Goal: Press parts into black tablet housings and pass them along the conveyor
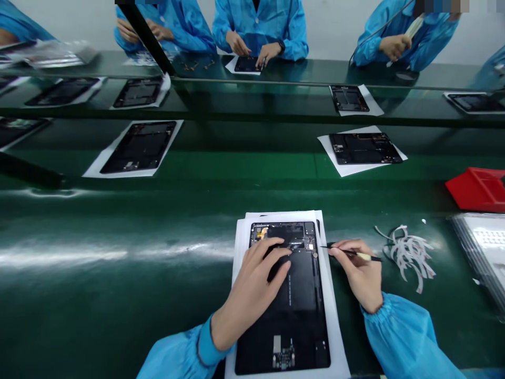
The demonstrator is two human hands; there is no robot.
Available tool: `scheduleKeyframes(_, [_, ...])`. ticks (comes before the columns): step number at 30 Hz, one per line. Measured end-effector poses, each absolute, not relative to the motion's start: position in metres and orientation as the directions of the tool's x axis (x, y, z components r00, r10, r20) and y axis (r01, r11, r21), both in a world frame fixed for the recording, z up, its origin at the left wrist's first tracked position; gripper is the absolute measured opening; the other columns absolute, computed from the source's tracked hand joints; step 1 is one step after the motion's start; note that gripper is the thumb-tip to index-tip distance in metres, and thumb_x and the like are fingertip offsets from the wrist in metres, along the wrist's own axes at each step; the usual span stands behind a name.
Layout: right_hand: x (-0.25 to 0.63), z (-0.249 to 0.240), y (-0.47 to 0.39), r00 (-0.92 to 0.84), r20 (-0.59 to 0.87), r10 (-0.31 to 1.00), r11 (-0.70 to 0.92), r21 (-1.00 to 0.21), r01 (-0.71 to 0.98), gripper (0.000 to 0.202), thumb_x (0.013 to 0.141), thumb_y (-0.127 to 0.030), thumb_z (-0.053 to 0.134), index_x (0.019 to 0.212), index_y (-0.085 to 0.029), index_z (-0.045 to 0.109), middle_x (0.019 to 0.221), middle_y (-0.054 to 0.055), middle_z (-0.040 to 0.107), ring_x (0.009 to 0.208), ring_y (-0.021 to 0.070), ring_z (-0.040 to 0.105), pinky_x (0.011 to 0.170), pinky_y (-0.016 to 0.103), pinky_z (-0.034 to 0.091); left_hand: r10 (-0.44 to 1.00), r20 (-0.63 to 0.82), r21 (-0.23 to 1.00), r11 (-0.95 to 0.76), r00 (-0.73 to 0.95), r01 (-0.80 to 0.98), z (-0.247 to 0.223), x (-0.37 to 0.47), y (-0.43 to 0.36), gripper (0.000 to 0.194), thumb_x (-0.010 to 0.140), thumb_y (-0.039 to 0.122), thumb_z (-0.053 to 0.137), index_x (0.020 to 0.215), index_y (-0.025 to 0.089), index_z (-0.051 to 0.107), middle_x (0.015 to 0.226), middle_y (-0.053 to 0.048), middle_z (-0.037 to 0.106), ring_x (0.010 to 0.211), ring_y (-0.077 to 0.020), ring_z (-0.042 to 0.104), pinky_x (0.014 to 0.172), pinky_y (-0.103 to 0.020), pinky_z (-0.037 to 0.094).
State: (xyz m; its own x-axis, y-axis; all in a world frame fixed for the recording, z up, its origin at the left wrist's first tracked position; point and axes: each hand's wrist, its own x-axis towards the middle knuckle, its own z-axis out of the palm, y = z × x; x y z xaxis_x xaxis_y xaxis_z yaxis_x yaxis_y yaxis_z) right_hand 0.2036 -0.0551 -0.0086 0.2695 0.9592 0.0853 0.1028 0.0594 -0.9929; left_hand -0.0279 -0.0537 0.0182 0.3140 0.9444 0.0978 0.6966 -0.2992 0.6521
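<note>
An opened tablet (303,321) with its black inside facing up lies on white sheets (336,337) in front of me. A small circuit board (283,358) shows at its near end, and an orange flex piece at its far left corner. My left hand (256,279) rests over the upper part of the tablet, fingers spread and bent, covering some of it. To the right of the tablet, my right hand (360,271) is closed on thin dark tweezers (355,253), whose tips point left toward the tablet's upper right edge.
White curled strips (408,252) lie in a heap on the green table (118,310). At the right are a red bin (479,189) and clear trays (485,252). More opened tablets (140,145) sit on sheets beyond. Co-workers in blue sleeves (292,31) work across the table.
</note>
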Motion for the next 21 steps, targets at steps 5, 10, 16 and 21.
scheduleKeyframes(5, [0.195,-0.008,-0.05,0.087,0.039,0.995,0.027,-0.99,0.136,0.015,0.076,-0.031,0.076,0.074,-0.02,0.066,0.082,0.004,0.071,0.081,0.0192,0.068,0.074,0.031,0.056,0.939,0.158,0.491,-0.344,0.306,0.801,0.005,-0.032,-0.058,0.038,0.095,0.03,0.051,0.132,0.021,0.051,0.139,-0.012,0.047,0.133,-0.0311,0.039,0.106,-0.053,0.037])
scheduleKeyframes(10, [0.194,-0.011,-0.046,0.103,0.031,0.994,0.017,-0.991,0.136,0.019,0.075,-0.035,0.077,0.074,-0.019,0.066,0.081,0.005,0.071,0.081,0.0199,0.069,0.073,0.032,0.056,0.921,0.197,0.422,-0.388,0.335,0.819,-0.001,-0.023,-0.048,0.034,0.093,0.029,0.056,0.126,0.022,0.06,0.14,-0.012,0.049,0.135,-0.034,0.036,0.105,-0.055,0.036])
scheduleKeyframes(16, [0.193,0.004,-0.053,0.068,0.142,0.988,0.132,-0.982,0.133,0.019,0.085,-0.033,0.068,0.074,-0.019,0.062,0.079,0.004,0.069,0.078,0.0176,0.067,0.072,0.029,0.054,0.926,0.308,0.672,-0.373,0.217,0.639,0.006,-0.021,-0.05,0.009,0.087,0.018,0.064,0.093,0.022,0.07,0.115,-0.007,0.064,0.114,-0.0258,0.055,0.097,-0.046,0.044])
scheduleKeyframes(21, [0.179,0.04,-0.101,-0.31,0.289,0.906,0.371,-0.895,0.249,0.036,0.102,-0.031,0.034,0.088,-0.018,0.064,0.086,0.008,0.068,0.067,0.013,0.064,0.064,0.024,0.052,0.852,0.474,0.748,-0.523,0.222,0.408,0.049,-0.03,-0.089,0.008,0.084,0.011,0.068,0.084,0.02,0.068,0.09,-0.004,0.062,0.087,-0.016,0.059,0.077,-0.029,0.05])
